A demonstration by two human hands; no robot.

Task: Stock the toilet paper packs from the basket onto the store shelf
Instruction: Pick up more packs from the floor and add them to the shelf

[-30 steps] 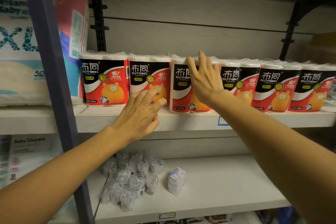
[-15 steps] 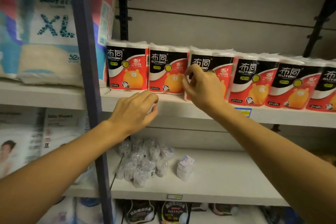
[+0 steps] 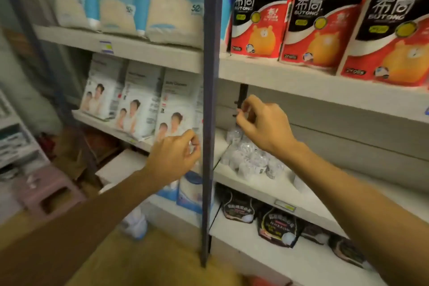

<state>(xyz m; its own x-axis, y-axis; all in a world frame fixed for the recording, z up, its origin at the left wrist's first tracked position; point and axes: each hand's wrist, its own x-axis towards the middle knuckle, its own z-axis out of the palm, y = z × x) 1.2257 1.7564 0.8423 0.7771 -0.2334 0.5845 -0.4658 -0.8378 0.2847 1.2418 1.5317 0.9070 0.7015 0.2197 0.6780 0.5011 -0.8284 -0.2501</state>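
Your left hand (image 3: 174,158) and right hand (image 3: 262,125) hung loosely curled, empty, below the toilet paper packs (image 3: 322,30) up right; basket unseen.

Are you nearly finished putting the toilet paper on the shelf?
Partly. Three packs stand in a row on the shelf. Nothing is in hand: the left hand and right hand hang below that shelf with loosely curled, empty fingers. The basket is out of view, so what is left cannot be told.
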